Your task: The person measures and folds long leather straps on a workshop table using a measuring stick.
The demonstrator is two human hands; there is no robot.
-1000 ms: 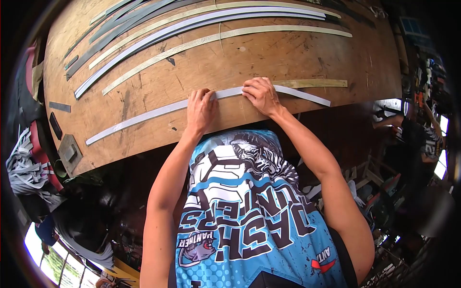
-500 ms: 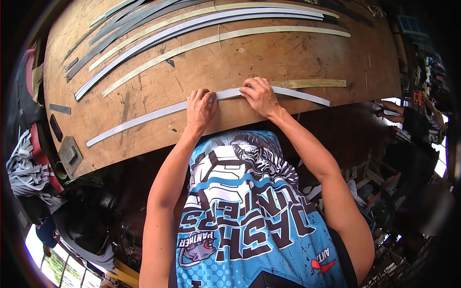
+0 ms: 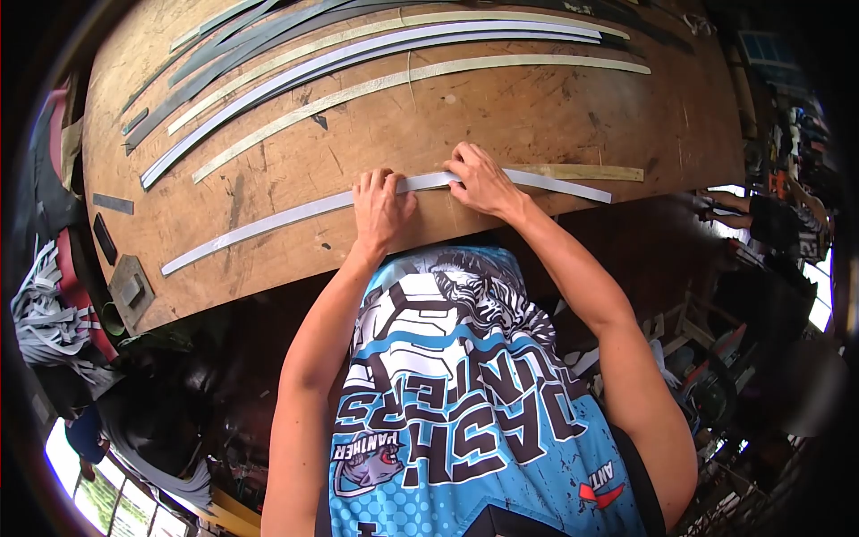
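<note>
A long, narrow white strip (image 3: 268,229) lies in a shallow curve near the front edge of the wooden table (image 3: 501,112). Curled over its middle are the fingers of my left hand (image 3: 383,210), the thumb low on the near side. A short span of strip to the right, my right hand (image 3: 485,183) grips it between bent fingers and thumb. The strip's right end runs out past that hand. Just behind it lies a yellowish flat strip (image 3: 591,172), partly hidden by my right hand. My fingertips' undersides are out of sight.
Several long pale, white and dark strips (image 3: 376,79) lie across the back of the table. At the left corner are a dark bar (image 3: 105,236) and a small block on a plate (image 3: 132,291). Grey scraps (image 3: 54,313) hang at far left; another person (image 3: 778,224) is at far right.
My left hand has shifted slightly right along the strip, its thumb lower and farther from the fingers. My right hand has moved slightly left. The strip's lie is nearly the same.
</note>
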